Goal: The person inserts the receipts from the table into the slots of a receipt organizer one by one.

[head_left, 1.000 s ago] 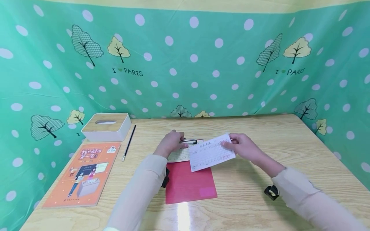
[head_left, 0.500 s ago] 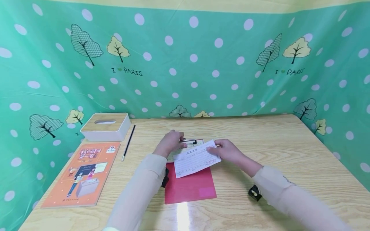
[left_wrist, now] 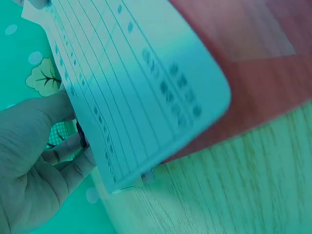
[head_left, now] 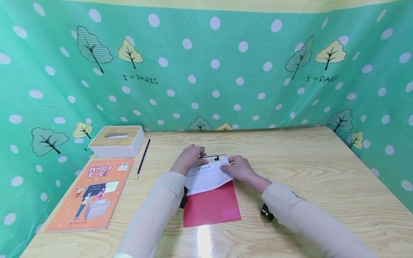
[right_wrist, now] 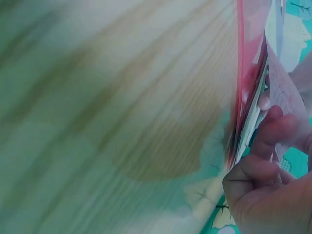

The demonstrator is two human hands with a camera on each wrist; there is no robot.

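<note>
A red clip folder (head_left: 211,209) lies on the table in the head view, its metal clip (head_left: 211,157) at the far end. My left hand (head_left: 190,160) grips that clip with thumb and fingers, partly covering it. Between thumb and fingers, my right hand (head_left: 241,168) pinches the right edge of a printed white paper slip (head_left: 206,178). The slip is over the upper half of the folder, its top edge near the clip. In the left wrist view the slip (left_wrist: 126,92) stands in front of the left fingers (left_wrist: 73,165). Right fingers (right_wrist: 258,165) show beside the folder's edge in the right wrist view.
To the left lies an orange book (head_left: 93,195), with a white tissue box (head_left: 117,141) with a wooden lid behind it. A dark pencil (head_left: 143,159) rests between them and the left arm. A green patterned cloth (head_left: 206,64) hangs behind the table (head_left: 306,161).
My right hand has carried the slip leftward over the folder, up close to the clip. The left hand has stayed on the clip.
</note>
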